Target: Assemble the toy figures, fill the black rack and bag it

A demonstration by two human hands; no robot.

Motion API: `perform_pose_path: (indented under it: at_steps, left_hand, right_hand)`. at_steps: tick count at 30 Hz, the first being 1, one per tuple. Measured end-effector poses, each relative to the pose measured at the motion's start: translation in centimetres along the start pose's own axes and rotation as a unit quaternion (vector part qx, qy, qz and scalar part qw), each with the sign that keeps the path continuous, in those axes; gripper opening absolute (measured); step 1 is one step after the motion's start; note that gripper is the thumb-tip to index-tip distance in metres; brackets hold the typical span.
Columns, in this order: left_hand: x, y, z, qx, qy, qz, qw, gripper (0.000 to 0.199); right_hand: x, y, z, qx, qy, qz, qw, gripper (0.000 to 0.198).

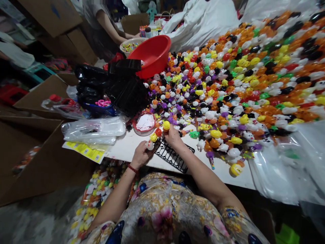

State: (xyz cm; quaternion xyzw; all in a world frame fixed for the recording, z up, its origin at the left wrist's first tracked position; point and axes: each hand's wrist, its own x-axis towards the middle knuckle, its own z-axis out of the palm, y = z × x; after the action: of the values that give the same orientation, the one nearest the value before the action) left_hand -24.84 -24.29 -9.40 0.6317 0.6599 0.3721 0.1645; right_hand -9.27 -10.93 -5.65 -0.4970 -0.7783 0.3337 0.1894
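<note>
Two bare hands work at the near edge of a white counter, seen from the head camera. The left hand, a red cord at its wrist, is curled closed around a small white toy, held just above the counter's edge. The right hand is pinched shut on a yellow ball-headed toy, raised a little above the knuckles. Between the two hands sit a yellow piece and a red piece, close to the fingers; whether either hand grips them cannot be told. Under the right wrist lies a black grid tray, tilted across the counter's near edge.

Hundreds of small plastic toys in orange, white, black, yellow, green and purple are heaped across the counter beyond and to the right of the hands. A small round red basket with white slips stands just left of the right hand. Farther back rest a stack of black trays, a red basin and clear plastic bags. At the far end, another person's arm reaches toward a pale bowl.
</note>
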Motion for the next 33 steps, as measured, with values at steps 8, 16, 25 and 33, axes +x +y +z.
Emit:
perform_pose_path:
  at_steps: [8, 16, 25, 33]
  left_hand:
    - [0.2, 0.5, -0.4, -0.013, -0.012, 0.000, 1.000, 0.021]
    - [0.1, 0.3, -0.2, -0.021, -0.012, -0.002, 1.000, 0.020]
    - [0.1, 0.4, -0.2, -0.014, -0.009, -0.006, 1.000, 0.019]
    - [0.1, 0.6, 0.1, 0.009, 0.014, 0.012, 1.000, 0.019]
  right_hand:
    - [0.9, -0.1, -0.3, -0.046, -0.040, -0.068, 0.996, 0.018]
    - [0.5, -0.2, -0.4, -0.065, -0.060, -0.077, 0.993, 0.023]
    - [0.3, -0.8, 0.3, -0.080, -0.055, -0.073, 0.993, 0.028]
    - [-2.2, 2.1, -3.8, -0.143, 0.052, -0.130, 0.980, 0.037]
